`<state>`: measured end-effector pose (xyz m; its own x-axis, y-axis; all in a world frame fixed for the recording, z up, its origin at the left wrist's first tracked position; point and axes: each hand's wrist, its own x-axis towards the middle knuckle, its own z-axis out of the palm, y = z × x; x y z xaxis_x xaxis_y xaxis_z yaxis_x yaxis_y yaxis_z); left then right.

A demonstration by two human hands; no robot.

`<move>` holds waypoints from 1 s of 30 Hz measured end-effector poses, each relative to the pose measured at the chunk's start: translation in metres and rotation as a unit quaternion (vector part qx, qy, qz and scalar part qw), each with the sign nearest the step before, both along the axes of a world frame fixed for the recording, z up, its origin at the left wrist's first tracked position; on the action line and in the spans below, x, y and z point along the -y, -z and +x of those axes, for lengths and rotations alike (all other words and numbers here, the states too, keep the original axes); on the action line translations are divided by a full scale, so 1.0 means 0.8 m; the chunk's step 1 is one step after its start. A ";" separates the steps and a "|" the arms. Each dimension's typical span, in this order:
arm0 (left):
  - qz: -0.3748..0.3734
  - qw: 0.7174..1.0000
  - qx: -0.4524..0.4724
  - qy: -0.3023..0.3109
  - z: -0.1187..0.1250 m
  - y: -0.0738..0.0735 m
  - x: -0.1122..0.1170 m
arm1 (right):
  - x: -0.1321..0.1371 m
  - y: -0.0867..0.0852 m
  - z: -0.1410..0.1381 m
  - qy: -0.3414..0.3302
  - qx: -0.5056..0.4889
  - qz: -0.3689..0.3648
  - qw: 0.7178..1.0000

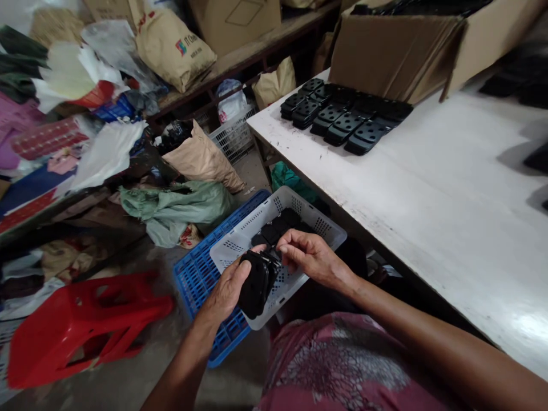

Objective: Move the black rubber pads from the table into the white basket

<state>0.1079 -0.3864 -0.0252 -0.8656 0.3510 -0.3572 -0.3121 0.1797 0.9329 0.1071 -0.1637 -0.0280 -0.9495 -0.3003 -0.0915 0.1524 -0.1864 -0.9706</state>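
Observation:
My left hand (229, 288) is wrapped round a stack of black plastic plates (256, 282), held upright over a white perforated basket (240, 248). My right hand (306, 254) pinches the top edge of that stack with its fingers curled. More black pieces (280, 224) lie inside the basket. The basket rests on a blue crate (197, 274) at my lap. On the white table (428, 188) to the right stand rows of stacked black plates with holes (342, 117).
An open cardboard box (398, 51) sits at the table's far end. A tipped red plastic stool (81, 325) lies on the floor at left. Sacks, bags and cloth (180, 205) crowd the floor and a wooden shelf (257, 48) behind.

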 end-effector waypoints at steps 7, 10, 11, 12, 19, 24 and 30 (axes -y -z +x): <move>0.028 0.999 -0.006 0.046 -0.048 -0.027 -0.076 | -0.058 -0.018 0.015 -0.062 0.109 -0.054 0.991; 0.041 0.994 -0.011 0.100 -0.063 -0.033 -0.129 | -0.088 -0.031 0.020 0.007 0.088 -0.052 0.995; 0.051 0.992 -0.010 0.113 -0.067 -0.033 -0.148 | -0.098 -0.033 0.022 0.038 0.087 -0.056 0.994; 0.059 0.991 -0.011 0.124 -0.071 -0.033 -0.167 | -0.107 -0.034 0.023 0.065 0.092 -0.062 0.992; 0.083 0.980 -0.024 0.179 -0.108 -0.021 -0.300 | -0.181 -0.017 0.016 0.314 0.110 0.001 0.943; 0.084 0.986 -0.023 0.144 -0.119 -0.019 -0.381 | -0.250 -0.011 0.012 0.394 0.128 0.148 0.898; 0.026 0.992 0.058 0.112 -0.121 -0.028 -0.422 | -0.297 -0.024 0.021 0.393 0.165 0.219 0.877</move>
